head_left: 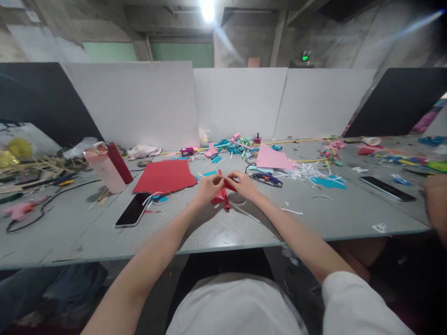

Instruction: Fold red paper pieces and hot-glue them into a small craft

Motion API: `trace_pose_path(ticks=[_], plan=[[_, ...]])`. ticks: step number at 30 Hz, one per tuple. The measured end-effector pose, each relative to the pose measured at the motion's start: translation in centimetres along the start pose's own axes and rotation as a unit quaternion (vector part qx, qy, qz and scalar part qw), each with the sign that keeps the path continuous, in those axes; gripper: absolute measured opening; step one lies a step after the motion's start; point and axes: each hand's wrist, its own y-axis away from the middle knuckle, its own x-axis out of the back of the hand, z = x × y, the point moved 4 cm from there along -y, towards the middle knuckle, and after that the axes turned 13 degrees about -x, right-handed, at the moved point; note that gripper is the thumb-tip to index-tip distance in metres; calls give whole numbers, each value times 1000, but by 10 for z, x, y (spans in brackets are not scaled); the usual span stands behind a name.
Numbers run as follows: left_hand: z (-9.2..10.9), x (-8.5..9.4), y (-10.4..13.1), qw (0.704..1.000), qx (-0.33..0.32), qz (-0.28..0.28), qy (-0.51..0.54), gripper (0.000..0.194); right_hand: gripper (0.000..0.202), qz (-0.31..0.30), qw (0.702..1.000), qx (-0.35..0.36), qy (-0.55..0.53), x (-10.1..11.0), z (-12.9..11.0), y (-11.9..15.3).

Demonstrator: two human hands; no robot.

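Both of my hands meet over the middle of the table, fingertips nearly touching. My left hand [210, 187] is closed in a pinch at a piece of red paper. My right hand [243, 184] pinches the same red paper [230, 185] from the other side. A red paper roll [226, 200] lies below the fingers, pointing toward me, with a small red scrap at its left. A large red sheet [165, 176] lies left of my hands. Right beside my right hand are a pink sheet [273, 157] and a dark blue glue gun [267, 178].
On the grey table [216, 232] stand a pink bottle [107, 171] and a red bottle [119, 164]. Phones lie left [132, 210] and right [387, 188]. White strips [307, 172] are scattered right; another person's arm [436, 202] is at the right edge. White panels [240, 102] stand behind.
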Motion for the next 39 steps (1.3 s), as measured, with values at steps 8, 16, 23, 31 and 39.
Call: trace_pose_path(ticks=[8,16,23,31,39], plan=[[-7,9,-5,999,21,26,3,23,35,-56,997,-51,7,9,10,-5],[-25,17,-10,989,102,51,92,34,31,-51,993,-106,6,28,43,-15],[-32,21,-12,980,142,67,124,36,33,-53,992,-115,16,27,46,-15],[-21,14,-9,929,198,55,306,67,47,62,987,-144,-37,18,40,-14],[-4,-34,13,935,230,-56,265,43,61,64,985,-134,-90,-12,25,-6]])
